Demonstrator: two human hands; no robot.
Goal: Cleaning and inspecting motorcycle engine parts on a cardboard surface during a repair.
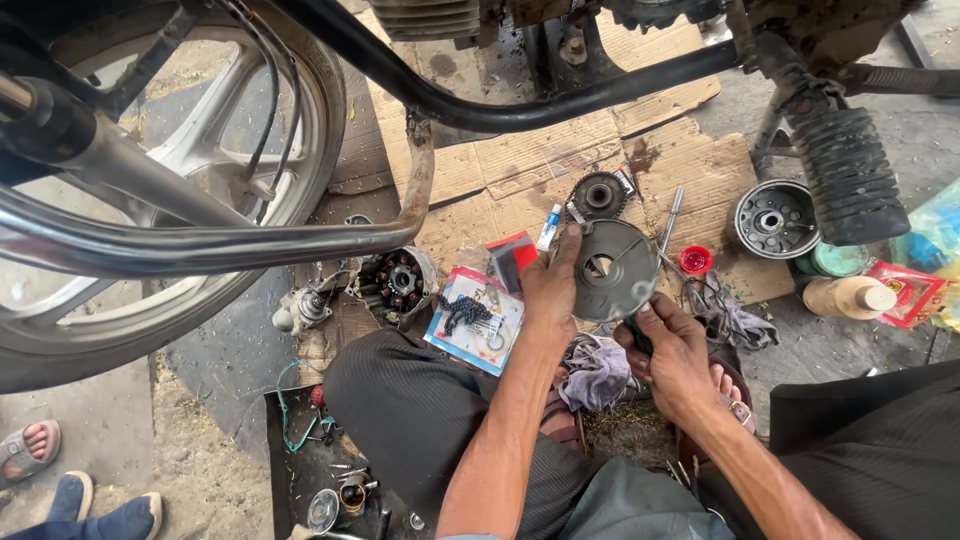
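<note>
Both on round grey metal cover plate (612,268): left hand (552,285) pinching rim, right hand (672,345) closed around dark tool. Probably heavy, rigid, greasy; best gripped at rim.

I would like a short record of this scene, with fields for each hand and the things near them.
left hand: holds the round metal cover plate at its left edge
right hand: grips a dark tool handle under the plate
near: gear, chain packet, grey rag, red cap
surface: cardboard
above: motorcycle frame
</note>
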